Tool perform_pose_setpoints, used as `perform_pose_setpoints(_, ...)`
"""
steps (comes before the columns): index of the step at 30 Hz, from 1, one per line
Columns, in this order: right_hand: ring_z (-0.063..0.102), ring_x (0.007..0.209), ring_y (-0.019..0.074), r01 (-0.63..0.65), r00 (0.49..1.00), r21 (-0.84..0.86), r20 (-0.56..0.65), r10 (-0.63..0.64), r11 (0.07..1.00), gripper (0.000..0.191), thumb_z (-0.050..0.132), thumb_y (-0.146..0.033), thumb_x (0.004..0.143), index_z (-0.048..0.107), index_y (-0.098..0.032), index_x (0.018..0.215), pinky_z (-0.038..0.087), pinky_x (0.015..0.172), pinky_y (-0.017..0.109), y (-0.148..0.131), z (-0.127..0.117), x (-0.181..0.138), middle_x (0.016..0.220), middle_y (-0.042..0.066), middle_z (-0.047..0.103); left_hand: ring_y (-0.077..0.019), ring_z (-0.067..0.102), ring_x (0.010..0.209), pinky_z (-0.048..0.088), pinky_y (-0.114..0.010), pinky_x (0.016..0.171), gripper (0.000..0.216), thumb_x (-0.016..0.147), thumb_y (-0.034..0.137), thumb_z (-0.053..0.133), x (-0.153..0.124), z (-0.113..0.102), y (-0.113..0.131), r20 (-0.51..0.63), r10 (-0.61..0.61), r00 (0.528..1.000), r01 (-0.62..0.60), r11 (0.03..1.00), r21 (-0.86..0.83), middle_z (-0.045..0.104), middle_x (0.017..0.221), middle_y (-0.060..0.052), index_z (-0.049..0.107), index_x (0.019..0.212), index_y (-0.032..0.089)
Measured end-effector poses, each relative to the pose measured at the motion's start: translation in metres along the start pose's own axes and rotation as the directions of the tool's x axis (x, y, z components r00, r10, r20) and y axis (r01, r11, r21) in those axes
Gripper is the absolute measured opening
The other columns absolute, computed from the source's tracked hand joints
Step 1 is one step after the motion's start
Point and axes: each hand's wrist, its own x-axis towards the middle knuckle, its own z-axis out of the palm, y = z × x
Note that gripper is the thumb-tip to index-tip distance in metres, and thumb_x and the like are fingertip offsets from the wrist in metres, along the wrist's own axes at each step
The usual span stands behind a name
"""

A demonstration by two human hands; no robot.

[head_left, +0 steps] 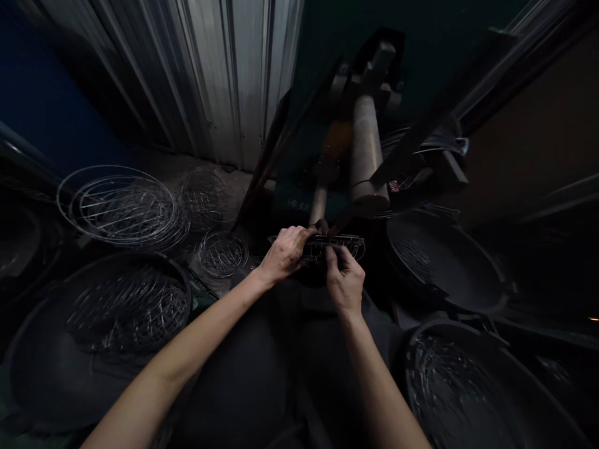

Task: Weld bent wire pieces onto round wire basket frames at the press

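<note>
A round wire rack (358, 246) is held nearly level below the metal arms of a machine, seen almost edge-on. My left hand (286, 254) is closed on its left side, with the fingers bent over the wires. On the near right side, my right hand (347, 279) pinches the rack between thumb and fingers; whether it also holds a loose wire is too dark to tell. Just beyond my fingers, a thin metal rod (319, 204) of the machine reaches down to the rack. A thick metal cylinder (367, 146) sits above and to the right.
Round wire racks (135, 209) are stacked on the floor at left, with a small round rack (223, 254) nearer me. A dark basin (28, 362) at lower left holds wire grids. On the right are another basin (468, 274) and a basin with loose wires (449, 374).
</note>
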Motion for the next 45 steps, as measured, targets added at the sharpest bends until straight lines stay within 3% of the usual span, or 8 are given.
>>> perform_pose_setpoints(14,0.060,0.066,0.0145,-0.066,0.998,0.081,0.016,0.065,0.995,0.034,0.048,-0.045,0.086,0.064,-0.017,0.095,0.048,0.064,0.026,-0.006,-0.004,-0.006,0.081,0.003,0.066,-0.0245,0.055,0.093,0.042,-0.036,0.079,0.050,0.078,0.021,0.063,0.004,-0.002,-0.003,0.046,-0.019,0.999,0.017,0.998,0.061,0.058,0.104,-0.012,0.041,0.122,0.011)
perform_pose_setpoints(20,0.063,0.086,0.0235,-0.324,0.922,-0.240,-0.296,0.249,0.915,0.040,0.050,-0.050,0.081,0.064,-0.018,0.100,0.048,0.078,0.035,0.029,-0.120,-0.083,0.097,0.010,0.067,-0.0251,0.053,0.094,0.042,-0.036,0.078,0.053,0.075,0.024,0.064,-0.016,-0.019,0.020,0.128,-0.114,0.985,0.117,0.993,-0.019,0.056,0.104,-0.012,0.041,0.121,0.010)
perform_pose_setpoints(25,0.064,0.086,0.0386,-0.644,0.691,-0.646,-0.262,0.674,0.409,0.041,0.047,-0.049,0.071,0.067,-0.016,0.088,0.049,0.073,0.047,0.135,-0.215,-0.155,0.089,0.021,0.068,-0.0254,0.054,0.096,0.043,-0.037,0.081,0.057,0.072,0.019,0.063,-0.030,-0.025,0.074,0.428,-0.118,0.896,0.176,0.979,-0.100,0.054,0.109,-0.013,0.042,0.124,0.011)
perform_pose_setpoints(29,0.067,0.077,0.0348,-0.497,0.615,-0.777,-0.003,0.788,0.385,0.030,0.051,-0.037,0.064,0.069,-0.020,0.080,0.052,0.067,0.042,0.189,-0.209,-0.179,0.071,0.015,0.069,-0.0320,0.042,0.119,0.037,-0.047,0.094,0.075,0.070,0.024,0.068,-0.042,-0.012,0.092,0.475,-0.044,0.879,0.126,0.982,-0.142,0.044,0.130,-0.017,0.033,0.135,0.016)
perform_pose_setpoints(33,0.067,0.084,0.0305,-0.508,0.618,-0.746,0.031,0.786,0.429,0.032,0.051,-0.030,0.062,0.070,-0.022,0.087,0.051,0.072,0.037,0.201,-0.196,-0.182,0.074,0.010,0.070,-0.0366,0.031,0.129,0.028,-0.053,0.103,0.110,0.059,0.057,0.073,-0.078,-0.016,0.072,0.371,-0.130,0.919,0.228,0.945,-0.235,0.030,0.143,-0.019,0.014,0.145,0.021)
perform_pose_setpoints(36,0.066,0.091,0.0299,-0.539,0.605,-0.727,0.018,0.796,0.426,0.037,0.050,-0.029,0.064,0.069,-0.017,0.094,0.051,0.075,0.035,0.201,-0.198,-0.179,0.085,0.012,0.071,-0.0342,0.034,0.129,0.029,-0.052,0.104,0.109,0.062,0.060,0.070,-0.101,-0.022,0.052,0.358,-0.267,0.895,0.362,0.902,-0.233,0.032,0.141,-0.019,0.010,0.145,0.021)
perform_pose_setpoints(41,0.063,0.095,0.0340,-0.611,0.588,-0.693,-0.074,0.805,0.383,0.045,0.045,-0.030,0.074,0.063,-0.004,0.106,0.048,0.080,0.041,0.193,-0.191,-0.179,0.101,0.025,0.066,-0.0320,0.042,0.123,0.036,-0.050,0.102,0.104,0.060,0.058,0.073,-0.112,-0.014,0.044,0.411,-0.214,0.886,0.346,0.896,-0.280,0.040,0.133,-0.016,0.022,0.141,0.020)
perform_pose_setpoints(45,0.062,0.099,0.0247,-0.663,0.602,-0.594,-0.062,0.796,0.455,0.034,0.057,-0.021,0.070,0.065,-0.016,0.103,0.045,0.085,0.029,0.198,-0.190,-0.179,0.105,0.013,0.068,-0.0287,0.052,0.108,0.045,-0.050,0.094,0.082,0.067,0.050,0.071,-0.105,-0.003,0.043,0.272,-0.262,0.926,0.337,0.898,-0.282,0.050,0.118,-0.008,0.031,0.135,0.026)
